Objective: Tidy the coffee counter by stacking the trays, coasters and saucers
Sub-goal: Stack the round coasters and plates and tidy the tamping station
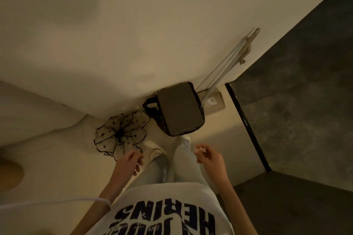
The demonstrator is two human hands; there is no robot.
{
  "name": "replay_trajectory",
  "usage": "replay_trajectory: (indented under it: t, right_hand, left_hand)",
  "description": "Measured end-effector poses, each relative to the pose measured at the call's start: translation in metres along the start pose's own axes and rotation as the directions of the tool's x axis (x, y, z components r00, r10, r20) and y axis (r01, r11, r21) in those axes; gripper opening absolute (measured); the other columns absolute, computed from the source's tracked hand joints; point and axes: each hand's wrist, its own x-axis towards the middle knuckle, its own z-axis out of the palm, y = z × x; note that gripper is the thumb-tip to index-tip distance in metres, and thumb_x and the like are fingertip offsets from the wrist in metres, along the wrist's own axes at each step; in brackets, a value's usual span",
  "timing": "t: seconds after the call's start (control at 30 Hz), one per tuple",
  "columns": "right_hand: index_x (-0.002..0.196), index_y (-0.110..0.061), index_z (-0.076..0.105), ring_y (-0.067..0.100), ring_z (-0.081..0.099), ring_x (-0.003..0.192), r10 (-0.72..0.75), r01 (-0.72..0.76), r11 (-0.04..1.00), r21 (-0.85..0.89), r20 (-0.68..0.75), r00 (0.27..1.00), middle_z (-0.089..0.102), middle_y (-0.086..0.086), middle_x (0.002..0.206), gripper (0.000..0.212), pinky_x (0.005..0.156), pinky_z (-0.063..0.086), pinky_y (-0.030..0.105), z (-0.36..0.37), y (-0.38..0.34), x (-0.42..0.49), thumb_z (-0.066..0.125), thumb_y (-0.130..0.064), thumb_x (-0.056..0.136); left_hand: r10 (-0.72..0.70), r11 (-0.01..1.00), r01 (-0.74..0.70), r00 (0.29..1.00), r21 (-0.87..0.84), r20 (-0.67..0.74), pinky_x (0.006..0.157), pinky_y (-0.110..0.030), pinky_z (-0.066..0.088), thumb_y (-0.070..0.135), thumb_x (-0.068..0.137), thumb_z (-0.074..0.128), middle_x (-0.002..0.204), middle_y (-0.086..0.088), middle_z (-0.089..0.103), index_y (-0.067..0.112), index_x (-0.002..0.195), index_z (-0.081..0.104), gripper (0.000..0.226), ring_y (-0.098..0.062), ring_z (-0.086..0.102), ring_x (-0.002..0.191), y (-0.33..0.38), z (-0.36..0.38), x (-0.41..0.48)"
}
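No tray, coaster or saucer is in view; I am looking straight down at the floor and my own legs. My left hand hangs by my left thigh with its fingers loosely curled and nothing in it. My right hand is held out in front of my right leg, with thumb and fingers drawn together. A small pale blur sits at its fingertips; I cannot tell if it is an object.
A bin lined with a black bag stands against the white wall, just past my feet. A sheer black-dotted ruffled cloth lies on the floor to its left. White rods lean on the wall. A dark panel fills the right side.
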Motion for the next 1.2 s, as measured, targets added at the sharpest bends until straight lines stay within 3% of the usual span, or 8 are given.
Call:
replay_trajectory:
  t: [0.13, 0.3, 0.4, 0.57, 0.73, 0.9, 1.07, 1.2]
  right_hand:
    - [0.098, -0.021, 0.067, 0.01, 0.068, 0.073, 0.009, -0.008, 0.999, 0.046, -0.023, 1.0, 0.07, 0.002, 0.079, 0.014, 0.072, 0.057, 0.024, -0.002, -0.016, 0.026, 0.056, -0.028, 0.098]
    - [0.085, -0.019, 0.064, 0.013, 0.066, 0.071, 0.043, -0.042, 0.996, 0.078, -0.007, 0.999, 0.068, 0.005, 0.08, 0.023, 0.064, 0.056, 0.018, -0.019, -0.035, 0.066, 0.048, -0.02, 0.102]
    - [0.088, -0.017, 0.064, 0.013, 0.063, 0.067, 0.118, -0.116, 0.989, 0.092, -0.014, 0.993, 0.066, 0.004, 0.077, 0.025, 0.058, 0.053, 0.016, -0.029, -0.033, 0.082, 0.044, -0.017, 0.104]
    - [0.097, -0.03, 0.068, 0.0, 0.057, 0.059, 0.084, -0.087, 0.995, -0.041, -0.052, 0.995, 0.068, -0.01, 0.08, 0.018, 0.053, 0.042, 0.01, -0.036, -0.014, 0.103, 0.051, -0.026, 0.101]
    - [0.099, -0.011, 0.073, 0.013, 0.058, 0.069, 0.205, -0.207, 0.975, -0.082, -0.038, 0.978, 0.07, 0.006, 0.087, 0.024, 0.063, 0.047, 0.023, -0.03, 0.013, 0.132, 0.051, -0.02, 0.101]
    - [0.11, -0.014, 0.07, 0.012, 0.062, 0.07, 0.314, -0.313, 0.949, 0.022, -0.052, 0.948, 0.067, 0.001, 0.083, 0.019, 0.067, 0.054, 0.024, -0.019, 0.04, 0.162, 0.055, -0.02, 0.099]
    - [0.099, -0.004, 0.07, 0.023, 0.06, 0.076, 0.468, -0.461, 0.88, 0.111, -0.04, 0.883, 0.064, 0.012, 0.081, 0.019, 0.085, 0.054, 0.044, 0.002, 0.064, 0.197, 0.053, -0.013, 0.098]
    - [0.11, -0.004, 0.067, 0.016, 0.055, 0.062, 0.51, -0.505, 0.855, 0.114, -0.01, 0.86, 0.063, 0.011, 0.085, 0.023, 0.072, 0.05, 0.034, 0.029, 0.09, 0.236, 0.05, -0.016, 0.099]
  left_hand:
    - [0.001, 1.0, -0.001, 1.0, 0.022, 0.01, 0.052, -0.029, 0.044, 0.012, 0.099, 0.047, 0.072, -0.009, 0.065, 0.006, 0.082, 0.064, 0.024, -0.021, 0.056, 0.058, 0.029, 0.005, 0.011]
    - [-0.022, 0.999, 0.022, 1.0, -0.042, -0.002, 0.05, -0.026, 0.043, 0.014, 0.1, 0.046, 0.074, -0.011, 0.064, 0.002, 0.084, 0.063, 0.026, -0.018, 0.055, 0.057, 0.066, 0.015, 0.03]
    - [-0.071, 0.994, 0.068, 0.997, -0.085, -0.025, 0.052, -0.028, 0.044, 0.014, 0.1, 0.046, 0.073, -0.012, 0.065, 0.003, 0.085, 0.063, 0.025, -0.018, 0.055, 0.056, 0.079, 0.019, 0.04]
    - [-0.156, 0.984, 0.16, 0.986, -0.072, 0.063, 0.054, -0.028, 0.046, 0.021, 0.1, 0.048, 0.076, -0.011, 0.066, 0.005, 0.085, 0.064, 0.027, -0.02, 0.059, 0.062, 0.073, 0.036, 0.046]
    - [-0.217, 0.973, 0.22, 0.975, -0.066, 0.047, 0.056, -0.028, 0.047, 0.019, 0.098, 0.049, 0.077, -0.011, 0.065, 0.003, 0.086, 0.063, 0.024, -0.021, 0.058, 0.063, 0.073, 0.049, 0.061]
    - [-0.247, 0.968, 0.249, 0.965, -0.022, 0.084, 0.061, -0.033, 0.044, 0.015, 0.095, 0.05, 0.077, -0.011, 0.064, 0.004, 0.087, 0.064, 0.019, -0.022, 0.057, 0.067, 0.075, 0.072, 0.083]
    - [-0.223, 0.975, 0.22, 0.965, 0.036, 0.136, 0.059, -0.033, 0.045, 0.015, 0.096, 0.05, 0.078, -0.015, 0.064, 0.0, 0.087, 0.063, 0.022, -0.024, 0.057, 0.068, 0.063, 0.088, 0.095]
    - [-0.266, 0.963, 0.258, 0.955, 0.08, 0.127, 0.059, -0.034, 0.045, 0.015, 0.098, 0.05, 0.072, -0.015, 0.065, 0.004, 0.08, 0.064, 0.025, -0.025, 0.057, 0.064, 0.017, 0.093, 0.105]
